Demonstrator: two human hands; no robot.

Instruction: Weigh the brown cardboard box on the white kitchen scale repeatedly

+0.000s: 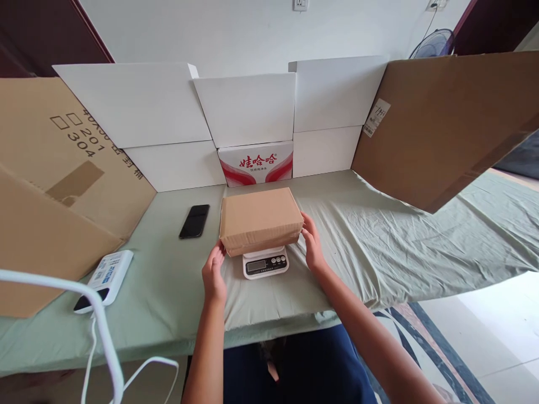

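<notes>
Nearest the camera, dark blue trousers (303, 365) fill the gap below the table edge, with two bare forearms reaching up from them; at the lower left a white curved bar (101, 325) and a white cable (143, 367) cross the corner of the view. On the pale green cloth (379, 247) that covers the table, the left hand (214, 275) stands open with fingers straight, its fingertips touching the near left corner of a closed brown cardboard box (259, 219); the right hand (312, 241) is likewise open, its palm and fingers laid flat against the box's right side, so the box sits between the two hands, pressed lightly rather than clutched. Under the box sits a small white digital kitchen scale (265, 262); only its front strip with the display and buttons shows, and the box overhangs it on both sides. To the left, a white power bank (105, 278) lies near the table's edge; farther back a black smartphone (194, 221) lies face up, just beside the box yet apart from it. Behind the box stands a red-and-white printed carton (256, 163), flanked by white cardboard panels (138, 112); large brown cardboard sheets (442, 123) lean at either side; beyond them, a white wall with a socket (300, 5) and part of a fan (433, 44).
</notes>
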